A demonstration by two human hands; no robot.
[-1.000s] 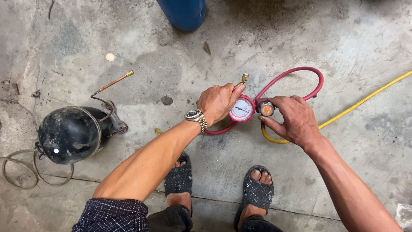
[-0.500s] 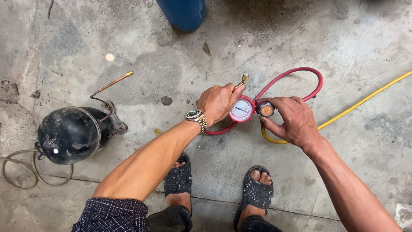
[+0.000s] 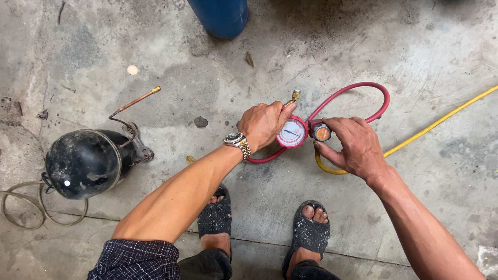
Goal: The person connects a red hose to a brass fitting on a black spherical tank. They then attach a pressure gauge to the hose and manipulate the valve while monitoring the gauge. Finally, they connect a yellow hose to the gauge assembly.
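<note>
Two hands on gauge set, mid-air above concrete floor (image 3: 363, 46). Left hand (image 3: 264, 124) fingers curled round pressure gauge (image 3: 292, 133); right hand (image 3: 353, 148) fingertips pinching orange valve knob (image 3: 322, 133). I'd steady body, turn knob slowly, watch needle. Black compressor (image 3: 85, 163) well apart.

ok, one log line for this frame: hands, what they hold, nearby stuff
left hand: grips gauge | right hand: fingers on orange knob | red hose looped behind | black compressor on floor, apart

Red-rimmed gauge (image 3: 292, 133), orange knob (image 3: 322, 133), red hose (image 3: 363, 88), yellow hose (image 3: 441, 122), black compressor (image 3: 85, 163), blue cylinder (image 3: 220, 15)
</note>
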